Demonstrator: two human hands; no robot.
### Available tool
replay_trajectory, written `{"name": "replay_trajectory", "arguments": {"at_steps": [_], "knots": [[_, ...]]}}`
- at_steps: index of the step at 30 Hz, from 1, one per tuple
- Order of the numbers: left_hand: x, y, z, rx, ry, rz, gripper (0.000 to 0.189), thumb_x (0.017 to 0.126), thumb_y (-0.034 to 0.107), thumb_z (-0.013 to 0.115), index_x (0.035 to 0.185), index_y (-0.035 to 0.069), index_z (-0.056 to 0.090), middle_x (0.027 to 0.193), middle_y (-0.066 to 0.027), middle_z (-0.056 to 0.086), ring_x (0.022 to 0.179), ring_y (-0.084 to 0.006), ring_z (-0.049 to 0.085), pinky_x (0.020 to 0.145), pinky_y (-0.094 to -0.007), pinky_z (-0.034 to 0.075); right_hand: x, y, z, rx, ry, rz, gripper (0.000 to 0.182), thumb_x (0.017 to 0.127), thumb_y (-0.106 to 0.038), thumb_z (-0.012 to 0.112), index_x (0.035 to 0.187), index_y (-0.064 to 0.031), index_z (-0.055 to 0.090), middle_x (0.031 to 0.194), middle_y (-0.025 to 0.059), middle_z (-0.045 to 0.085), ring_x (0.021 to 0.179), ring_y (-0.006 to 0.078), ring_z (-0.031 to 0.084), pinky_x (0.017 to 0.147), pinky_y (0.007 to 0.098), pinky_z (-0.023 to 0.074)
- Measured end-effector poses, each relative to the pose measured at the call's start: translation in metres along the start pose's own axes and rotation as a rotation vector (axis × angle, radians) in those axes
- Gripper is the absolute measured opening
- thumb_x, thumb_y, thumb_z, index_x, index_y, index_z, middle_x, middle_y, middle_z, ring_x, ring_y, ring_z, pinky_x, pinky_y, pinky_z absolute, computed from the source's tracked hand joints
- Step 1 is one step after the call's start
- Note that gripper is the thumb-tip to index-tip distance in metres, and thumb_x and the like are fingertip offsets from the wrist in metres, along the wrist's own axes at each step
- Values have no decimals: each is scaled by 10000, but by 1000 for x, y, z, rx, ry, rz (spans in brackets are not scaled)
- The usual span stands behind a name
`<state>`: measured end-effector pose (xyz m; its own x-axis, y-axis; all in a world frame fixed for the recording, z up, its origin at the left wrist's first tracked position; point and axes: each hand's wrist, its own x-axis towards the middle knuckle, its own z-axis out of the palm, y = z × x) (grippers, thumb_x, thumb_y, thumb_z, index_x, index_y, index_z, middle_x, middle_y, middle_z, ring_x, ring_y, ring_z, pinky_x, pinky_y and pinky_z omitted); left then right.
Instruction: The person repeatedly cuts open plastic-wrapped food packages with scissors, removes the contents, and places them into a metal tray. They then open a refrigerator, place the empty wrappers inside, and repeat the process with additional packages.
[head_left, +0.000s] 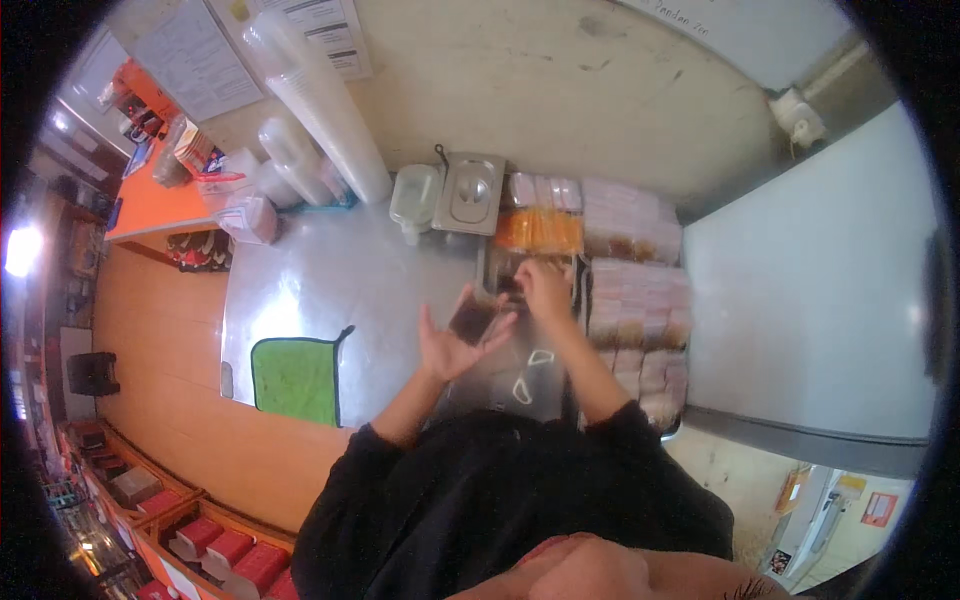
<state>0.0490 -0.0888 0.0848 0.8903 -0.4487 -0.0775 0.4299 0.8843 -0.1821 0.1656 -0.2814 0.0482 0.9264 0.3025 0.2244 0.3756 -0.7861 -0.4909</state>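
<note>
My left hand (454, 349) is raised palm up over the steel table, fingers spread, with a dark, flat piece (474, 319) by its fingers; whether the hand grips it cannot be told. Just right of it, my right hand (541, 281) reaches over a metal tray (489, 271), its fingers bent together; what they touch is blurred. Behind the tray lie orange packets (536, 229). Scissors with pale handles (540, 358) rest on a dark surface close to my body.
Rows of clear-wrapped packs (637, 292) stand at the right beside a white appliance (802, 300). A lidded steel container (472, 193), a clear tub (415, 196) and tall stacked plastic cups (322, 105) line the back. A green cloth (298, 379) lies at the table's left.
</note>
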Motion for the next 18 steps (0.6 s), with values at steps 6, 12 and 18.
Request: {"name": "replay_trajectory", "arguments": {"at_steps": [6, 12, 18], "knots": [[2, 12, -37, 321, 89, 46, 592, 882, 491, 556, 1439, 336, 433, 1534, -159, 328, 1393, -376, 338, 1117, -547, 312, 25, -22, -88, 675, -314, -6, 85, 846, -36, 674, 918, -22, 632, 851, 45, 682, 850, 105, 639, 749, 270, 493], [7, -6, -17, 374, -12, -80, 664, 908, 533, 501, 1474, 205, 389, 1501, -137, 380, 1346, -345, 413, 1108, -543, 326, 32, -72, -114, 510, -715, -311, 145, 808, -153, 726, 889, -50, 664, 768, 50, 667, 822, 149, 642, 919, 356, 411], [8, -2, -34, 705, 50, 42, 784, 923, 642, 443, 1502, 134, 294, 1491, -138, 377, 1364, -309, 395, 1102, -532, 332, -2, -93, -76, 203, -294, -400, 812, 710, -336, 806, 1405, -134, 437, 1322, 149, 475, 1182, 367, 475, 1011, 475, 367]]}}
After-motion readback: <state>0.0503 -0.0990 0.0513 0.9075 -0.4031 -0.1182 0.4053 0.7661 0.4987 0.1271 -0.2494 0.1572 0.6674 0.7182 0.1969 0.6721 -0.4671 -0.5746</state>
